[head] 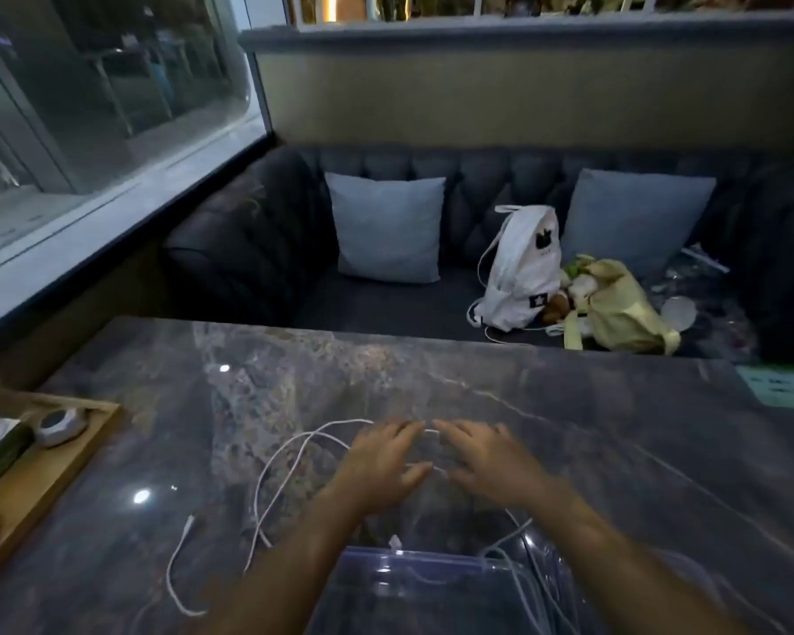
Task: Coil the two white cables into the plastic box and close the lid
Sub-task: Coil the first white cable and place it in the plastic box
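A white cable [267,474] lies in loose loops on the dark marble table [615,451], left of centre, and one plug end rests near the front left. A second white cable [519,529] runs from under my right wrist down over the right side of the clear plastic box [413,556] at the bottom centre. My left hand [381,456] and my right hand [487,456] hover palm down, side by side, with fingers spread over a short stretch of cable. A white bit of cable shows between the fingertips. I see no closed grip on it.
A wooden tray [42,478] with a round grey object [60,426] sits at the left table edge. A green card [784,387] lies at the far right. Behind the table, a dark sofa holds two cushions, a white backpack [519,272] and a yellow-green bag [615,313].
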A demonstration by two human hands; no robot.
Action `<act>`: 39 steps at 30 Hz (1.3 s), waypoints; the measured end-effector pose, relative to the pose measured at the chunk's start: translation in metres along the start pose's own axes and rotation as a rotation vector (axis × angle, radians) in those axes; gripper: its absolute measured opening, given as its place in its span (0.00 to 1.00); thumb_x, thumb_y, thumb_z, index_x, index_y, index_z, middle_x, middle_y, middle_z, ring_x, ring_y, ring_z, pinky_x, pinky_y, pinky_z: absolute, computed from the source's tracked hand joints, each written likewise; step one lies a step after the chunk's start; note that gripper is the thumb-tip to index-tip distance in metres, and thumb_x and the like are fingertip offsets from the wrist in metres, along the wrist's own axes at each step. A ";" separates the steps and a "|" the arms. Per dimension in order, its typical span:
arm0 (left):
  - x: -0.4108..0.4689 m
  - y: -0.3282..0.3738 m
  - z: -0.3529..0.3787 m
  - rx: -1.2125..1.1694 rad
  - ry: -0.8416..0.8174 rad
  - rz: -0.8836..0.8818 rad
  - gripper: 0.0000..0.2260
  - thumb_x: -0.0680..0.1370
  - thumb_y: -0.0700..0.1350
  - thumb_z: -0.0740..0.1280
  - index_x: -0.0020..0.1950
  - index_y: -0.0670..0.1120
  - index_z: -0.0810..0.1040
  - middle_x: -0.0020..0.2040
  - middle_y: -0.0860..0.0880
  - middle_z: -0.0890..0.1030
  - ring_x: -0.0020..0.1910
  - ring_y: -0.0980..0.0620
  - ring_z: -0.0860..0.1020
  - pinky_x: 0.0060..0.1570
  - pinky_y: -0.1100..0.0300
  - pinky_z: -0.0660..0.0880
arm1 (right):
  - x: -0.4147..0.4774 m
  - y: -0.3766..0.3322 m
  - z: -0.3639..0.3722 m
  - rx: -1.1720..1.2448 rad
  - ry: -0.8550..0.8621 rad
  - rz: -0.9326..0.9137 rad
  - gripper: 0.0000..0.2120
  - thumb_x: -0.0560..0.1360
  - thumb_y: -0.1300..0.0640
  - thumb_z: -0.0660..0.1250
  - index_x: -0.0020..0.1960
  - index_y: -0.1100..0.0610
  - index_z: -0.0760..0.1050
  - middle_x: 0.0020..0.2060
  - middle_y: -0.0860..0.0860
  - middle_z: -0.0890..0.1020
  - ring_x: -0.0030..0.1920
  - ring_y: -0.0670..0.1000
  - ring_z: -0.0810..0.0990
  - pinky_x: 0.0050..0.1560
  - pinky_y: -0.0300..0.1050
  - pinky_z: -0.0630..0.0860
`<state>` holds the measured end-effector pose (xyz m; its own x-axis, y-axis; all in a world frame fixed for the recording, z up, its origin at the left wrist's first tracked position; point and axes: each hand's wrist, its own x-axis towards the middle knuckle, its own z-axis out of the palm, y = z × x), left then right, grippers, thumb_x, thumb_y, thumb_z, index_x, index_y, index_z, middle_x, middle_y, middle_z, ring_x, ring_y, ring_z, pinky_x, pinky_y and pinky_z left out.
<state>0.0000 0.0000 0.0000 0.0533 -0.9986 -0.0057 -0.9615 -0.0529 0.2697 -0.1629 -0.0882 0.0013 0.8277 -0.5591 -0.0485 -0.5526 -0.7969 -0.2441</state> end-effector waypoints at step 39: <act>-0.077 0.076 0.005 -0.071 0.122 0.424 0.03 0.66 0.42 0.69 0.38 0.47 0.80 0.45 0.48 0.83 0.47 0.49 0.80 0.52 0.58 0.68 | -0.024 -0.024 -0.087 0.816 0.270 0.313 0.08 0.74 0.55 0.66 0.40 0.58 0.77 0.32 0.54 0.77 0.33 0.53 0.75 0.38 0.48 0.74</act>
<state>-0.0788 0.0726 0.0157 -0.3063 -0.9232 0.2322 -0.8844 0.3662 0.2893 -0.1782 -0.0759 0.0928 0.5440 -0.8387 -0.0245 -0.4218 -0.2481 -0.8721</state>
